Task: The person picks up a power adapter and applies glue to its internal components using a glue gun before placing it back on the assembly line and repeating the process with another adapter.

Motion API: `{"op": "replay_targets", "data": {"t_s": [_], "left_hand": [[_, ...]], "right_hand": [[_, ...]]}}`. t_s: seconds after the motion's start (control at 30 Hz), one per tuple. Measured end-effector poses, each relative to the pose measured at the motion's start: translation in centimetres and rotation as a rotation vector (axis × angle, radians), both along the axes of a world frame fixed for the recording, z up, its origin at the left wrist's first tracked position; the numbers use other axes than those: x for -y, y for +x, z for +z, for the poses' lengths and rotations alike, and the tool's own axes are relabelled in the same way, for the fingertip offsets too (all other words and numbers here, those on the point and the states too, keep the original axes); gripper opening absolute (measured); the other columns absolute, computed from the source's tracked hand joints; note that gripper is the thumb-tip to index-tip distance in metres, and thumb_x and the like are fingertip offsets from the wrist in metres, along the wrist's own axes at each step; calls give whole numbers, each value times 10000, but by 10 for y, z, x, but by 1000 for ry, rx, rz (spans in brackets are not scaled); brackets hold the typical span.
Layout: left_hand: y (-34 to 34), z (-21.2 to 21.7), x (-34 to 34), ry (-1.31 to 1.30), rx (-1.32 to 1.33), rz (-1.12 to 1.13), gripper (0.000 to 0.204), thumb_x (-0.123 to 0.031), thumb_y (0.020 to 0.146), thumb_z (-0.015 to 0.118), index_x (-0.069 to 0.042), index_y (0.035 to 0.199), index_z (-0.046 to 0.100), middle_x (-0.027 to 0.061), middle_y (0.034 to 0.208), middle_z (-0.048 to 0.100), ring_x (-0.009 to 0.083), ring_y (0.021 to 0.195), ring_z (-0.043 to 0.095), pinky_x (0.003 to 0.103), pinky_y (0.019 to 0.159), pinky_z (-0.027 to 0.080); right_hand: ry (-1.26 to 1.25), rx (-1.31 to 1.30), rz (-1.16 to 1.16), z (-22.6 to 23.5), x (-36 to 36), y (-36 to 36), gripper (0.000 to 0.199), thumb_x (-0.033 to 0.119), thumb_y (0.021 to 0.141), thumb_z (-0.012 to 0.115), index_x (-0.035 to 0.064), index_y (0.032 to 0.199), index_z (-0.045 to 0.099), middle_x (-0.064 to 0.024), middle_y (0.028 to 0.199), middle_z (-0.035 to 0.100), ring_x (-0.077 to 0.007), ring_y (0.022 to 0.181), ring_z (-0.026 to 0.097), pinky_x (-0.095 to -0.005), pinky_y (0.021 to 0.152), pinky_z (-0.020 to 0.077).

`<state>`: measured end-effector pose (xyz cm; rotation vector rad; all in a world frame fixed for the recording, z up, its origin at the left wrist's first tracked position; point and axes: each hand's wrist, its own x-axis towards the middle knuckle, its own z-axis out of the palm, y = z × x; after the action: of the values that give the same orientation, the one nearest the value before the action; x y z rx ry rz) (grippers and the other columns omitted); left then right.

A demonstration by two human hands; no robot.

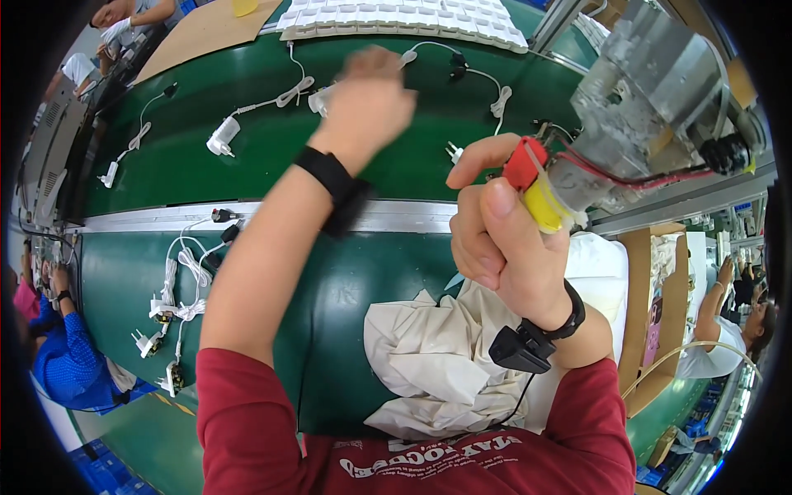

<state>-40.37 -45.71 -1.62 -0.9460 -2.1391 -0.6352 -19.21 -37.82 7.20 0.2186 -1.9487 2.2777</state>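
Observation:
My left hand [375,97] reaches over the green conveyor belt [272,173], its fingers smeared by motion. Partly hidden beside it is a white plug adapter [319,101] with a cord. My right hand [516,247] is closed around the red-and-yellow end [538,194] of a grey metal device [635,91] with red and black wires. Its thumb presses against that end, and the index finger curls behind it. Another white plug adapter [222,136] lies on the belt left of my left hand, its cord coiled. A two-pin plug [454,153] sits near my right index finger.
White plastic pieces stand in rows [404,21] at the far side. Nearer, several corded plugs with exposed parts [177,309] lie left of my left arm. Crumpled off-white cloth [437,355] is before me; a cardboard box [660,305] stands right. Other people work at both sides.

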Motion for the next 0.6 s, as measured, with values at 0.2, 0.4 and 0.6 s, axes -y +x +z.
{"op": "replay_targets", "data": {"t_s": [0.2,0.4,0.6], "left_hand": [[-35,-27,78,-309,1,304,291,-120,736,621,-3,991,543,142,937,601,335,912,594,421,718,520],[87,-6,82,936,1958,-605,355,-290,901,607,-17,1087,479,26,750,589,95,622,596,223,512,499],[173,-14,77,574,1853,-597,386,-213,946,539,-44,1243,359,72,986,629,105,866,610,228,493,493]], "right_hand": [[8,-17,2,3,11,-4,323,331,968,469,17,1034,435,24,486,340,-43,358,278,-209,344,234],[41,-25,-121,6,12,-7,309,325,979,439,20,1029,455,27,484,334,-39,357,267,-208,342,229],[136,-18,-177,12,12,-19,329,348,986,408,27,1031,465,32,477,323,-38,354,256,-203,343,224]]}}
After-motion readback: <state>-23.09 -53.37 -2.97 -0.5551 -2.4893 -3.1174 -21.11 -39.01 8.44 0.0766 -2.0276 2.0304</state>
